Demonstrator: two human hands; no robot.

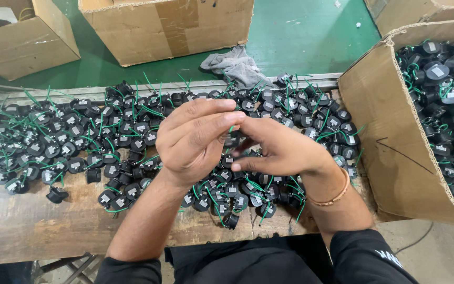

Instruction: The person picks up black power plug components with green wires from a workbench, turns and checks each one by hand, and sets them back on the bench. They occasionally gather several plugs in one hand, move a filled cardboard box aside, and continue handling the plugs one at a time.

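At frame centre, the left hand (193, 138) pinches a thin green wire tie (231, 128) just above the right hand (279, 150), whose fingers close on a small black round plastic part (231, 141), mostly hidden between them.

On the desk (38, 231) lies a pile of small plug parts (80, 152). Right of the pile stands an open carton (390, 152) holding more parts; behind the pile lies a rag (237, 66).

A worn wooden workbench (38, 226) carries a wide heap of small black plugs with green wire ties (106, 137). An open cardboard box (395, 152) of similar plugs sits at its right end.
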